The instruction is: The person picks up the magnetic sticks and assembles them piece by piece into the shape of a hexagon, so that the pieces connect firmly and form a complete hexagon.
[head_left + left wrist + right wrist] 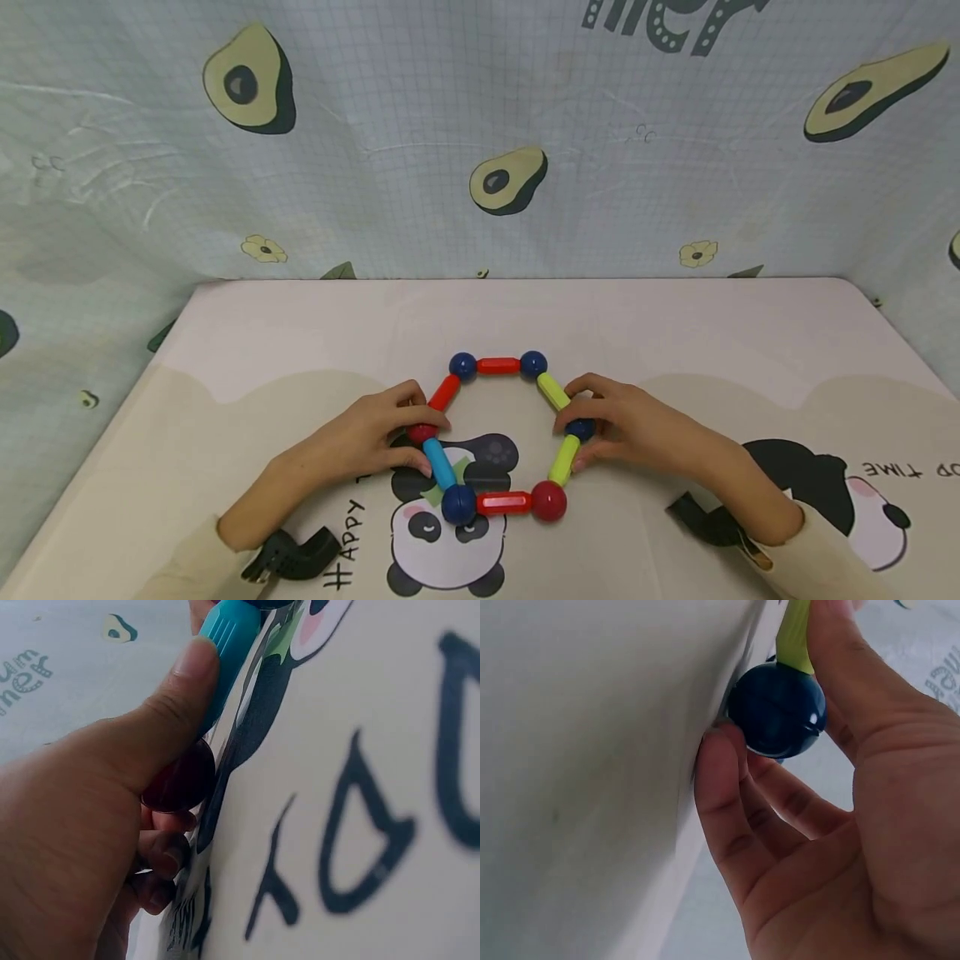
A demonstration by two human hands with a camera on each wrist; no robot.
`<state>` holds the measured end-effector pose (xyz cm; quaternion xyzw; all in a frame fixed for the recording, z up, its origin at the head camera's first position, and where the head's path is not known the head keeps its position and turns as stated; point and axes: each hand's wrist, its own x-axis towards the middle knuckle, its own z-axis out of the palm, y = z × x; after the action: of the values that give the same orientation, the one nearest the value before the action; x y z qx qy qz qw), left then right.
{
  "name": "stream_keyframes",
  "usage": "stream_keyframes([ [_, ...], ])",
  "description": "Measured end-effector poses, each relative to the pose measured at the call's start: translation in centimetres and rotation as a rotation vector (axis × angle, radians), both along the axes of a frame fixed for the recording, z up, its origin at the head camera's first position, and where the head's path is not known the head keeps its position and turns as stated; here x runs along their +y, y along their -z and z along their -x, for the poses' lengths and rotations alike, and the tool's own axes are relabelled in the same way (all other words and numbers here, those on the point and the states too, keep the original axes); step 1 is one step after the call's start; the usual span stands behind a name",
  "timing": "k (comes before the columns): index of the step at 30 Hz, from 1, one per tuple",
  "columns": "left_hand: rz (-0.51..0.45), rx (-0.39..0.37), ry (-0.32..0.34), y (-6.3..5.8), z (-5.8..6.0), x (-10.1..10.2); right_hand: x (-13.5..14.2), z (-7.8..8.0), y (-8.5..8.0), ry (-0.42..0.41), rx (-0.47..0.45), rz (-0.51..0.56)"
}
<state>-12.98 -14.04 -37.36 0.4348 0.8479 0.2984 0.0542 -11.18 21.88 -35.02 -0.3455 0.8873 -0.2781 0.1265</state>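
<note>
A closed ring of magnetic sticks and balls lies flat on the table. At its left corner, my left hand (382,425) holds the ring around a red ball (180,778), its thumb along the light blue stick (439,463). My right hand (626,421) grips the right corner, with fingers around a dark blue ball (777,709) and the thumb on the lower yellow-green stick (565,460). A red stick (498,366) joins two dark blue balls at the far side. Nearest me, another red stick (504,503) links a dark blue ball (459,505) and a red ball (549,502).
The table (315,325) has a printed cover with a panda (448,550) under the ring's near side. Black straps (292,557) show at both wrists. A hanging cloth with avocado prints (508,181) stands behind the table's far edge.
</note>
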Motion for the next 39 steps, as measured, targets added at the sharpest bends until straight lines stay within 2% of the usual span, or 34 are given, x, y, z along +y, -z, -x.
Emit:
stream_keyframes([
  [5, 0.004, 0.01, -0.005, -0.07, -0.15, 0.08, 0.05, -0.03, 0.11, -0.002, 0.012, 0.02],
  [21, -0.036, 0.008, 0.005, 0.02, -0.13, -0.04, 0.2, 0.11, 0.0, 0.009, 0.029, -0.024],
  [33, -0.067, 0.012, 0.018, 0.29, -0.06, 0.01, 0.5, 0.07, 0.1, -0.002, 0.066, 0.009],
  [39, -0.046, 0.019, 0.012, 0.15, -0.06, 0.04, 0.56, 0.13, 0.11, -0.008, 0.08, 0.008],
])
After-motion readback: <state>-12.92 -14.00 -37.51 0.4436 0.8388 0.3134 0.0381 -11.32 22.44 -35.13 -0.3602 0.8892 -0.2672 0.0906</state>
